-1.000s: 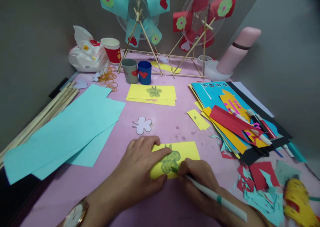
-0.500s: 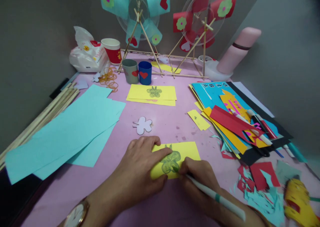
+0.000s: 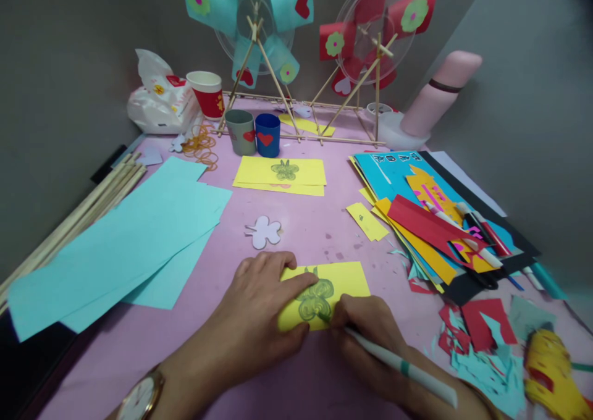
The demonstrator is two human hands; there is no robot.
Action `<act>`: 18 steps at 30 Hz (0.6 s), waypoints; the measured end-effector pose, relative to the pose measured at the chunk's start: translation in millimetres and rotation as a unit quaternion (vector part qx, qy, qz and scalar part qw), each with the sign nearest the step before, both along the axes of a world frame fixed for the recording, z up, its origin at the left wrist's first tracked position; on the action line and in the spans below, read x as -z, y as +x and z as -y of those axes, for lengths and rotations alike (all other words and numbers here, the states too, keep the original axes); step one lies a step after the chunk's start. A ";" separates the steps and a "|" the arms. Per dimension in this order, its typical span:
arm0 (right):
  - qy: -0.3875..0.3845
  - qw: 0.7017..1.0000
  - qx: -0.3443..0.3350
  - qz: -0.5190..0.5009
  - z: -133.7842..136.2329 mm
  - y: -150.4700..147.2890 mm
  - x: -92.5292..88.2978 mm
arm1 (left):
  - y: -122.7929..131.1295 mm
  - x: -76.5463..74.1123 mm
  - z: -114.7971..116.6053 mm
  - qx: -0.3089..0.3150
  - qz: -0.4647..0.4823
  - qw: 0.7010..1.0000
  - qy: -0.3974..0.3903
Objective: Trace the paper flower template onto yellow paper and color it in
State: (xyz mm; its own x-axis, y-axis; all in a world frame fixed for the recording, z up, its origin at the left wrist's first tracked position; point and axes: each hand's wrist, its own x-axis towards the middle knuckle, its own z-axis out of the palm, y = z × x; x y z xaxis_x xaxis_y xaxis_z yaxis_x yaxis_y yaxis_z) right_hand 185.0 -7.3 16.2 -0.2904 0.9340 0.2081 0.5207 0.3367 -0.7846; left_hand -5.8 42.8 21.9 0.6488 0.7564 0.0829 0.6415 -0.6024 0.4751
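On the pink tabletop in front of me lies a yellow paper card (image 3: 349, 278) with a green butterfly drawing (image 3: 315, 299). My left hand (image 3: 264, 302) rests on the card's left side, fingers spread and thumb apart, pressing it flat. A white marker pen with a green band (image 3: 393, 361) is pinched in my right hand (image 3: 365, 330). Its green tip touches the lower right wing of the drawing. Just beyond my left hand lies a white butterfly-shaped paper cutout (image 3: 264, 231). Farther back, another yellow card (image 3: 301, 172) bears a similar green butterfly.
Light-blue paper sheets (image 3: 139, 235) and wooden sticks (image 3: 78, 216) lie left. Paper windmills (image 3: 254, 31) on stick frames, small cups (image 3: 267, 134) and a pink bottle (image 3: 440, 96) stand behind. To the right are coloured papers (image 3: 393, 173), markers and paper scraps (image 3: 491, 364).
The marker tip has shifted very slightly along the lower right wing, with a little more green there. My left hand stays on the card, and the view has moved slightly.
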 end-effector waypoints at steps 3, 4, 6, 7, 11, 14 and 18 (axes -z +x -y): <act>-0.006 1.000 -0.006 0.000 0.4 0.8 0.5 | -0.7 -0.9 0.1 0.003 -0.003 1.000 -0.002; -0.008 1.000 -0.008 -0.002 0.7 1.2 0.8 | -0.9 -1.1 0.0 0.004 -0.004 1.000 -0.002; -0.008 1.000 -0.005 -0.008 1.3 2.0 1.5 | -1.0 -1.1 -0.1 0.006 -0.003 1.000 -0.001; -0.007 1.000 -0.004 -0.014 1.6 2.2 1.9 | -1.0 -1.0 0.0 0.007 -0.001 1.000 0.000; 0.003 1.000 -0.004 -0.027 1.9 1.6 3.3 | 0.0 -0.1 0.3 0.003 0.002 1.000 0.001; 0.001 1.000 -0.004 -0.014 1.3 0.7 3.1 | 0.4 -0.7 0.4 0.002 -0.001 1.000 -0.002; -0.024 1.000 -0.007 0.008 0.2 0.4 1.8 | -0.2 -1.5 0.3 0.005 -0.007 1.000 -0.006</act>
